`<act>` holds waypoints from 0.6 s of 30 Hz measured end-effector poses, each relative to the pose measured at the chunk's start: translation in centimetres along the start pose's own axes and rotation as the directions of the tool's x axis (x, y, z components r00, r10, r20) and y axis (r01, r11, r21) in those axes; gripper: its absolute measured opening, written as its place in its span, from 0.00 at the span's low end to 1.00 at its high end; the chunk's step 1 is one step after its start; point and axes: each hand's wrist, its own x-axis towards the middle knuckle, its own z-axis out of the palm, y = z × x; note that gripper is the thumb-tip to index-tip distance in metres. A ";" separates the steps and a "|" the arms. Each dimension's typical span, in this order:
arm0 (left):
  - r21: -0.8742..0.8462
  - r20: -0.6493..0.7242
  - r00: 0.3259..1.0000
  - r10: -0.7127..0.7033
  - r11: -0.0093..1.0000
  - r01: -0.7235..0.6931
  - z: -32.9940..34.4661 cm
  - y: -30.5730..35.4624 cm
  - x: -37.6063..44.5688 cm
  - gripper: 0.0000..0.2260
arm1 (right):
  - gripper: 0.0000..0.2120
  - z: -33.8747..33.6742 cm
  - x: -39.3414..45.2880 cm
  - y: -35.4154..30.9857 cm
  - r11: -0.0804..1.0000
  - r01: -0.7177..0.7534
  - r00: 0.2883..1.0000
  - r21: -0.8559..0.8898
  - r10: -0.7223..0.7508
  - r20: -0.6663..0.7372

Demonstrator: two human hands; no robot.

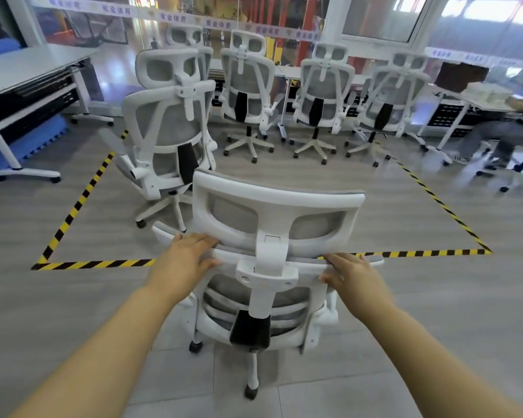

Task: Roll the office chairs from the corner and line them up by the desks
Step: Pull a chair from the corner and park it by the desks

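Observation:
A white office chair (272,236) with grey mesh stands right in front of me, its back toward me. My left hand (184,260) lies on the left top edge of its backrest, fingers over the rim. My right hand (352,276) holds the right top edge, thumb under and fingers along the rim. Another white chair (169,128) stands just beyond on the left, turned at an angle. Three more chairs (248,95) (322,98) (387,101) are lined up by the desks (284,72) along the far glass wall.
Yellow-black tape (82,200) marks a rectangle on the grey floor. A white desk (34,70) with blue foam mats (21,140) beneath it is at the left. A seated person (501,131) is at a desk on the right.

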 end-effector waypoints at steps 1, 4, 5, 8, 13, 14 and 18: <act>0.000 0.005 1.000 0.012 1.000 -0.012 0.2 -0.2 1.8 0.19 | 0.18 0.0 1.6 0.3 1.000 -0.009 1.000 0.007 0.009 -0.002; -0.002 0.009 1.000 0.012 1.000 -0.012 0.6 -0.8 7.0 0.18 | 0.18 -0.1 6.3 1.1 1.000 -0.011 1.000 -0.005 0.011 -0.003; -0.004 0.009 1.000 0.001 1.000 -0.001 0.7 -1.0 8.7 0.18 | 0.18 -0.1 7.9 1.4 1.000 -0.008 1.000 -0.009 0.007 -0.010; 0.011 -0.004 1.000 0.020 1.000 -0.020 1.0 -2.0 14.0 0.18 | 0.18 -0.2 12.6 1.6 0.999 -0.050 0.999 0.001 0.050 -0.016; -0.014 -0.009 0.996 0.091 0.996 -0.092 1.3 -3.9 23.4 0.18 | 0.19 0.7 21.0 2.4 0.996 -0.085 0.995 0.015 0.086 -0.058; -0.015 -0.006 0.995 0.101 0.995 -0.101 1.3 -4.4 25.4 0.17 | 0.19 0.9 22.8 2.5 0.996 -0.087 0.994 0.019 0.088 -0.061; -0.031 0.022 0.989 0.144 0.989 -0.143 1.4 -6.1 33.3 0.17 | 0.19 1.5 30.1 3.1 0.992 -0.124 0.991 0.010 0.124 -0.056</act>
